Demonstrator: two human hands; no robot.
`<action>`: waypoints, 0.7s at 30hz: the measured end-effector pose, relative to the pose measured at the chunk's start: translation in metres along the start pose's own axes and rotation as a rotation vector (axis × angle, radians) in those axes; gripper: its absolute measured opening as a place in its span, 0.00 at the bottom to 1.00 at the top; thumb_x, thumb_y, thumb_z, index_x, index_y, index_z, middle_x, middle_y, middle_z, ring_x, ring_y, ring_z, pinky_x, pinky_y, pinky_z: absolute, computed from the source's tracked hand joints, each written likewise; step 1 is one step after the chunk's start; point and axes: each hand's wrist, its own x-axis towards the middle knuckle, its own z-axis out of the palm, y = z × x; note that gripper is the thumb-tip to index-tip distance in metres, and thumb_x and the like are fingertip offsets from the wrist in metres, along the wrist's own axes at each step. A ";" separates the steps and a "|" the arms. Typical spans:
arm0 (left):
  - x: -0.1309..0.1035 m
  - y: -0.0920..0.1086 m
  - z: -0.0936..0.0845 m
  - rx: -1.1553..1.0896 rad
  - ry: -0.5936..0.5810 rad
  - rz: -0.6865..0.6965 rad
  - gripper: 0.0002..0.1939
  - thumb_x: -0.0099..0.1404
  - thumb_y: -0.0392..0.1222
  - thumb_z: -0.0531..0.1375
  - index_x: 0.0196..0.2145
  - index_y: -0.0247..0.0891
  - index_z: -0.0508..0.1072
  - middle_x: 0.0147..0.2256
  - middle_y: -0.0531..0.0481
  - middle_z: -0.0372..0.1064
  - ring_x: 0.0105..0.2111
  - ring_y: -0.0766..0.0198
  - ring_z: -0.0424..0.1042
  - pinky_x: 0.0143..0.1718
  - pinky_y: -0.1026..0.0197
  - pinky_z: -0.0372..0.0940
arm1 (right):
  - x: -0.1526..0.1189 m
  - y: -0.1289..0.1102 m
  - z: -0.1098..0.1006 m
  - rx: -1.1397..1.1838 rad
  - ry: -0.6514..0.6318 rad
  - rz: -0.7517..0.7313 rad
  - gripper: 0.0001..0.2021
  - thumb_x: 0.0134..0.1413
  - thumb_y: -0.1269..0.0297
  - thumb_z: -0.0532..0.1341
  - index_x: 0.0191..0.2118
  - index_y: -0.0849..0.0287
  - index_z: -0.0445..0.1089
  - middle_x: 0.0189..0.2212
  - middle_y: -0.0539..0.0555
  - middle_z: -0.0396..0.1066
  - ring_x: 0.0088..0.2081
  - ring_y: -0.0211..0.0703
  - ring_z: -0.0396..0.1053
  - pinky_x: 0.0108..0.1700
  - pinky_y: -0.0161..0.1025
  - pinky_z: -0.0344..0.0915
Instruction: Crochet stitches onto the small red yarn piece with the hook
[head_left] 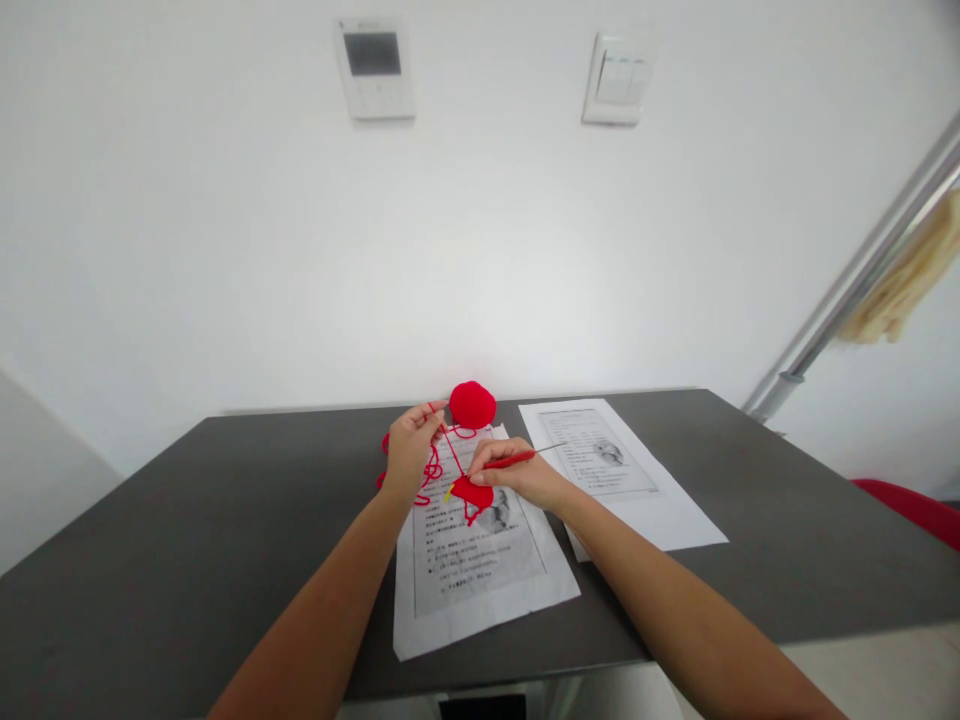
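My left hand [414, 437] is closed on a strand of red yarn [453, 450], which runs taut down to a small red crocheted piece [472, 493]. A bit of yellow [449, 492] shows at the left edge of that piece. My right hand [521, 470] is wrapped round a crochet hook [511, 460] with a red handle, its thin metal shaft pointing right. The right fingertips also touch the top of the crocheted piece. Behind the hands, against the wall, sits a red yarn ball [472, 405]. Loose yarn loops [432, 470] lie beside my left hand.
A printed sheet [480, 600] lies under the hands on the dark table [262, 540]. Another printed sheet [637, 510] lies to the right. A white wall [480, 250] rises behind the table. At the right are a metal pole [847, 300] and a red curved edge [911, 510].
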 end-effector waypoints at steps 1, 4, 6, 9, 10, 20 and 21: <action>0.000 0.000 0.000 0.030 -0.011 -0.006 0.23 0.48 0.55 0.69 0.35 0.34 0.80 0.20 0.55 0.68 0.21 0.69 0.62 0.27 0.64 0.57 | 0.000 0.000 0.000 0.024 -0.009 0.010 0.10 0.39 0.60 0.77 0.26 0.58 0.80 0.25 0.49 0.74 0.28 0.37 0.69 0.33 0.36 0.65; 0.003 0.001 -0.004 0.144 -0.075 -0.061 0.23 0.46 0.60 0.69 0.27 0.34 0.80 0.19 0.52 0.69 0.21 0.67 0.63 0.26 0.62 0.59 | 0.000 -0.002 -0.003 0.109 -0.013 0.020 0.12 0.37 0.60 0.78 0.24 0.59 0.79 0.24 0.49 0.73 0.26 0.35 0.67 0.30 0.35 0.64; 0.007 0.002 -0.011 0.233 -0.109 -0.118 0.24 0.45 0.62 0.69 0.20 0.35 0.77 0.18 0.49 0.70 0.20 0.65 0.64 0.25 0.61 0.60 | 0.000 -0.003 -0.008 0.170 0.008 0.006 0.12 0.37 0.59 0.78 0.25 0.59 0.79 0.25 0.49 0.73 0.27 0.34 0.67 0.30 0.34 0.64; 0.017 0.005 -0.027 0.358 -0.056 -0.167 0.23 0.49 0.61 0.68 0.16 0.37 0.74 0.18 0.46 0.71 0.21 0.60 0.68 0.26 0.59 0.62 | 0.000 -0.005 -0.020 0.251 0.061 -0.039 0.13 0.38 0.58 0.78 0.25 0.58 0.78 0.26 0.48 0.72 0.27 0.34 0.66 0.30 0.33 0.64; 0.019 0.007 -0.032 0.387 -0.018 -0.166 0.20 0.51 0.58 0.67 0.16 0.38 0.73 0.19 0.46 0.72 0.23 0.57 0.70 0.27 0.58 0.63 | 0.001 -0.006 -0.026 0.272 0.078 -0.054 0.13 0.38 0.57 0.78 0.25 0.58 0.78 0.26 0.48 0.71 0.27 0.33 0.65 0.29 0.32 0.63; -0.008 0.024 0.000 0.129 0.002 -0.103 0.07 0.58 0.43 0.65 0.35 0.40 0.77 0.45 0.43 0.77 0.51 0.51 0.72 0.51 0.54 0.66 | 0.001 -0.004 -0.036 0.301 0.122 -0.099 0.12 0.41 0.59 0.77 0.25 0.58 0.76 0.27 0.48 0.69 0.24 0.31 0.60 0.24 0.31 0.59; -0.014 0.022 0.011 0.049 -0.066 -0.130 0.09 0.61 0.46 0.64 0.36 0.39 0.77 0.42 0.43 0.77 0.46 0.53 0.74 0.48 0.55 0.68 | 0.001 -0.004 -0.032 0.288 0.117 -0.096 0.12 0.41 0.59 0.77 0.25 0.58 0.76 0.27 0.49 0.70 0.25 0.33 0.62 0.26 0.32 0.61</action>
